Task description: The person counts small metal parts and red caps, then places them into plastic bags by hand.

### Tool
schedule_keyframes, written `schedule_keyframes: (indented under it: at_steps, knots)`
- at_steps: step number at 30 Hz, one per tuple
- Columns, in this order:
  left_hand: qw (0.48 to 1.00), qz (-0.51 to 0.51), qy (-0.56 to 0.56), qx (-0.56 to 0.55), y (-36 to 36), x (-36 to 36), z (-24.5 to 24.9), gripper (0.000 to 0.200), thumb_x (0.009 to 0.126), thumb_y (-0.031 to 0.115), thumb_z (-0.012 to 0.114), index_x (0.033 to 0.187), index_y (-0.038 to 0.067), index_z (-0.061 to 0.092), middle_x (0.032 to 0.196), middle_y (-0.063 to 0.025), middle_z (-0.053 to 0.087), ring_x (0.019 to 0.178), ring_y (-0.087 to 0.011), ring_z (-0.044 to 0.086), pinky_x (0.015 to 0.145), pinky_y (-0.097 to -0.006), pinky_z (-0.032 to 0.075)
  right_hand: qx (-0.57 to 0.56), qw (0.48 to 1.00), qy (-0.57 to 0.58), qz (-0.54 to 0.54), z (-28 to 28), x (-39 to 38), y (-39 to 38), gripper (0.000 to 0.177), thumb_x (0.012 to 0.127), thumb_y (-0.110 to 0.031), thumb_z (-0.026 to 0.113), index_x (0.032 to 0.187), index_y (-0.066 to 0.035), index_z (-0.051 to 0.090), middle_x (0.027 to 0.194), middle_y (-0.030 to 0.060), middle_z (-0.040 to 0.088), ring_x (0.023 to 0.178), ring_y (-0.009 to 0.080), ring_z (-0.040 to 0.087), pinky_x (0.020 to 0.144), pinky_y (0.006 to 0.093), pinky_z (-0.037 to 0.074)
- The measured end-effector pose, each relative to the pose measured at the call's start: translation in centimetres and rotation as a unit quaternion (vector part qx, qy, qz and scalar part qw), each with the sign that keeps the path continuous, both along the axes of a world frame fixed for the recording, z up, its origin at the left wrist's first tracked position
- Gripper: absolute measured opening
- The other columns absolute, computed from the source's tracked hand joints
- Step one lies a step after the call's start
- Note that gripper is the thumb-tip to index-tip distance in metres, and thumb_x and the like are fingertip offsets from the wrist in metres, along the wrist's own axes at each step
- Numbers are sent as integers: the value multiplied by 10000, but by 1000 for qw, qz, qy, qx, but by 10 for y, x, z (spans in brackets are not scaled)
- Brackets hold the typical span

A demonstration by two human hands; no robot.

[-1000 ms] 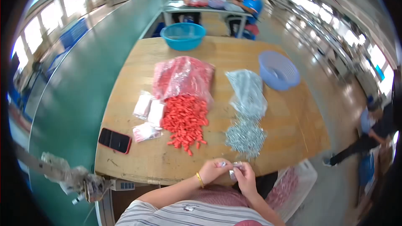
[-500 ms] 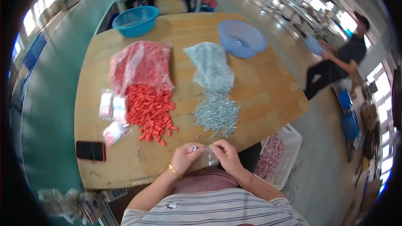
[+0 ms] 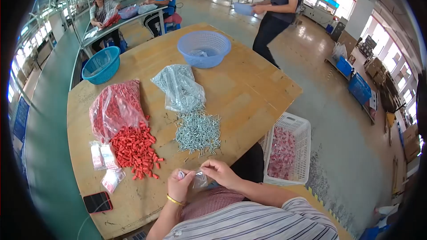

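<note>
Between my hands, at the table's near edge, is a small clear plastic bag (image 3: 200, 180). My left hand (image 3: 179, 186), with a yellow bracelet at the wrist, is closed on the bag's left side; a small whitish bit shows by its thumb. My right hand (image 3: 222, 174) pinches the bag's upper right edge. Just beyond them lies a loose pile of silvery screws (image 3: 198, 132), spilling from a clear bag (image 3: 180, 88). To the left, red plastic sleeves (image 3: 135, 149) are heaped in front of a larger bag of red pieces (image 3: 116, 109).
Small filled packets (image 3: 106, 156) and a phone (image 3: 98, 202) lie at the left. A teal basket (image 3: 102, 66) and a lilac basket (image 3: 204, 49) stand at the back. A white crate (image 3: 288, 149) of packed bags sits right of the table. One person carrying a basket (image 3: 243, 9) stands beyond; two sit behind.
My view has swung to the right and lifted, so the table appears further left. The person with the basket is nearer the table's far side. Both hands still hold the small bag.
</note>
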State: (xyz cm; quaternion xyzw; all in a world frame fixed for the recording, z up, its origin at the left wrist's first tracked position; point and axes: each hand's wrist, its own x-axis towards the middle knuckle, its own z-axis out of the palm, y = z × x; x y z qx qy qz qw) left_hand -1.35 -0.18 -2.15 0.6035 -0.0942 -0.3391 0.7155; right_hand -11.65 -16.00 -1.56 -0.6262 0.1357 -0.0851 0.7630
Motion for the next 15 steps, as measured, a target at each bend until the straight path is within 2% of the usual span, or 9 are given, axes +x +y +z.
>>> schedule_keyframes:
  at_steps: [2, 3, 5, 7, 11, 14, 15]
  knots:
    - [999, -26, 2, 24, 3, 2, -1, 77, 845, 51, 725, 901, 6, 699, 805, -5, 667, 712, -82, 577, 672, -231, 478, -7, 1000, 3, 3, -1, -2, -3, 159, 978, -150, 607, 1041, -5, 618, 899, -15, 609, 823, 53, 555, 734, 230, 471]
    - [998, -44, -39, 21, 3, 4, -3, 95, 847, 62, 721, 924, 8, 706, 818, -17, 677, 739, -97, 592, 698, -244, 486, -15, 1000, 5, 3, 0, -3, -7, 155, 975, -147, 611, 1038, -5, 619, 892, -16, 609, 814, 53, 557, 726, 231, 471]
    - [989, -80, -120, 16, 2, 7, -6, 138, 851, 83, 712, 970, 14, 719, 844, -42, 697, 794, -127, 624, 752, -271, 501, -91, 996, -7, 9, 7, -4, -13, 129, 957, -140, 633, 995, -17, 632, 864, -11, 608, 783, 52, 555, 695, 233, 467]
    - [976, -123, -168, 68, 3, 11, 4, 159, 856, 99, 698, 997, 33, 728, 881, -66, 706, 846, -152, 639, 796, -289, 502, -197, 980, -22, 24, 18, -3, -20, 114, 939, -138, 653, 958, -27, 642, 844, -2, 609, 761, 55, 554, 675, 235, 463]
    - [944, -128, -280, 120, 2, 12, 30, 126, 849, 126, 698, 934, 36, 728, 884, -93, 698, 836, -185, 648, 779, -309, 504, -171, 983, 40, 58, 26, 2, -21, 97, 899, -105, 687, 939, -29, 642, 858, 14, 620, 775, 78, 569, 689, 244, 468]
    - [960, -78, -238, 124, 2, 9, 25, 114, 824, 122, 724, 893, 31, 717, 847, -87, 685, 805, -197, 639, 752, -315, 497, -198, 980, -11, -22, 26, 9, -16, 99, 889, -64, 687, 955, -18, 629, 872, 2, 603, 785, 89, 573, 701, 241, 470]
    - [965, -59, -222, 129, 0, 10, 26, 114, 816, 120, 732, 885, 30, 713, 836, -85, 680, 798, -199, 636, 744, -316, 495, -278, 955, -79, -65, 21, 14, -16, 89, 886, -51, 684, 949, -23, 627, 869, 9, 592, 754, 89, 554, 685, 236, 461]
